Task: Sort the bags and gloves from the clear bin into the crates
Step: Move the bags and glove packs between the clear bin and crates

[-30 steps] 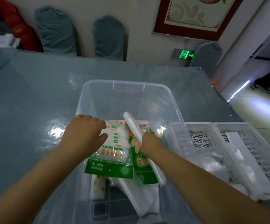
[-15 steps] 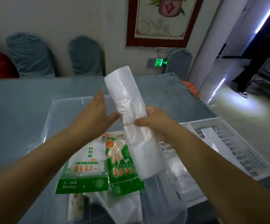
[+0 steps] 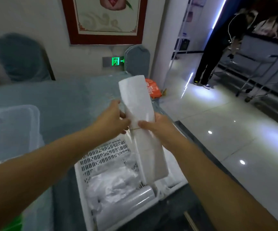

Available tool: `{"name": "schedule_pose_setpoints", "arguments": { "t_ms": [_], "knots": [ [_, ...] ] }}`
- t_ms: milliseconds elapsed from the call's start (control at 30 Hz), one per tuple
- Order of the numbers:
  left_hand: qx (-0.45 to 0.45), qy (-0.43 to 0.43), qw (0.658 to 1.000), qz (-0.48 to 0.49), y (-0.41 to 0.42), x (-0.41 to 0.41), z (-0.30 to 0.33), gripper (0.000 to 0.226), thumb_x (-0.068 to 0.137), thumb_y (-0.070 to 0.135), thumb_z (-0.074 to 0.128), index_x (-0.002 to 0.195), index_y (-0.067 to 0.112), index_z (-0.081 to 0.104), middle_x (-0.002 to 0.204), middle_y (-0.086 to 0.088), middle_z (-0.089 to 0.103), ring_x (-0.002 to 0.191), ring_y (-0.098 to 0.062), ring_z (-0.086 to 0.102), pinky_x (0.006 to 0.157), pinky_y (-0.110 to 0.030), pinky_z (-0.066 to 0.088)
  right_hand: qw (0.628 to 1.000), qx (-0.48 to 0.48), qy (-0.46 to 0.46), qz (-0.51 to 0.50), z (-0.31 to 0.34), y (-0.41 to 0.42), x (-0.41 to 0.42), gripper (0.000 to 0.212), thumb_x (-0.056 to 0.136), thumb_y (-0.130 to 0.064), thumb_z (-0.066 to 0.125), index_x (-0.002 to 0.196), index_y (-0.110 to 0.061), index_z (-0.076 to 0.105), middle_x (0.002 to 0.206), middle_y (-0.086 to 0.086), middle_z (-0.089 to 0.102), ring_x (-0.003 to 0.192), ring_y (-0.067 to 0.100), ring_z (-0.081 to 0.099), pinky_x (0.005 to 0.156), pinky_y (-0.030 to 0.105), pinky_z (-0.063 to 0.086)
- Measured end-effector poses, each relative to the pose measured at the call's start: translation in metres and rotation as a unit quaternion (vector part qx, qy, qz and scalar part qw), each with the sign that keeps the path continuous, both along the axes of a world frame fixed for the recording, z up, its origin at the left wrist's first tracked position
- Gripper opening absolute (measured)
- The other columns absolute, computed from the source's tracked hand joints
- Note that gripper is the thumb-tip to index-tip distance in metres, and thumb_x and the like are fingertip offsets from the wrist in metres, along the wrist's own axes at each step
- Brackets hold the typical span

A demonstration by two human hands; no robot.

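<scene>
Both hands (image 3: pixel 111 120) (image 3: pixel 158 129) pinching bag bundle (image 3: pixel 137 104) mid-length, long axis near-upright; above white crate (image 3: pixel 101 155)

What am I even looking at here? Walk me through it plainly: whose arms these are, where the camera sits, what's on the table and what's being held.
No machine here: these are a person's two bare arms, filmed by one wide-angle camera worn on their head, looking forward and down.

The left hand and right hand together hold a long folded bundle of white plastic bags, bound around its middle by a thin band. It is held up above a white slotted crate that already contains crumpled clear plastic and a roll of film.

At the left edge is the clear bin the items come from. Both sit on a table with a blue-grey cover.

Behind are a framed picture, a green exit sign and covered chair backs. Another person stands on the shiny floor to the right.
</scene>
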State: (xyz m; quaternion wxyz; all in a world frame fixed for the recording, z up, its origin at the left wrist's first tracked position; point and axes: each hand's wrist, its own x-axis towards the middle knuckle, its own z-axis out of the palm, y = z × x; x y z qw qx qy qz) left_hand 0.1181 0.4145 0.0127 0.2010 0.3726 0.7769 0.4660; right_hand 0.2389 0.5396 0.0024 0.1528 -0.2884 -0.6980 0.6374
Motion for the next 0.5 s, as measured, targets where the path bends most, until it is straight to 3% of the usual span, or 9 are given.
{"name": "schedule_pose_setpoints", "arguments": {
  "t_ms": [100,200,300,500],
  "knots": [
    [-0.095,0.088,0.990,-0.045,0.060,0.012,-0.024,0.071,0.081,0.027,0.063,0.139,0.018,0.023,0.112,-0.002,0.062,0.089,-0.026,0.064,0.078,-0.041,0.054,0.987,0.128,-0.074,-0.068,-0.022,0.077,0.036,0.027,0.075,-0.016,0.074,0.098,-0.017,0.061,0.095,0.003,0.068,0.076,0.014,0.065,0.062,0.025,0.053],
    [-0.164,0.120,0.975,-0.085,0.100,0.024,-0.054,0.060,0.083,0.032,0.059,0.134,0.022,0.032,0.122,0.001,0.057,0.096,-0.022,0.061,0.076,-0.031,0.049,0.956,0.222,-0.168,-0.092,-0.049,0.141,0.062,0.034,0.076,-0.022,0.072,0.105,-0.013,0.057,0.097,0.004,0.062,0.080,0.020,0.061,0.069,0.032,0.052],
    [-0.229,0.133,0.958,-0.110,0.121,0.041,-0.090,0.054,0.084,0.033,0.056,0.133,0.024,0.036,0.132,0.000,0.053,0.110,-0.018,0.056,0.079,-0.023,0.039,0.925,0.284,-0.240,-0.074,-0.080,0.180,0.069,0.036,0.079,-0.026,0.069,0.108,-0.011,0.056,0.098,0.007,0.063,0.078,0.022,0.058,0.065,0.031,0.048],
    [-0.294,0.114,0.937,-0.148,0.141,0.064,-0.147,0.059,0.088,0.035,0.053,0.140,0.023,0.029,0.143,-0.001,0.042,0.120,-0.019,0.051,0.095,-0.032,0.042,0.889,0.342,-0.303,-0.033,-0.139,0.202,0.060,0.031,0.084,-0.025,0.063,0.108,-0.006,0.056,0.106,0.015,0.064,0.093,0.031,0.061,0.076,0.034,0.049]
  ]
}}
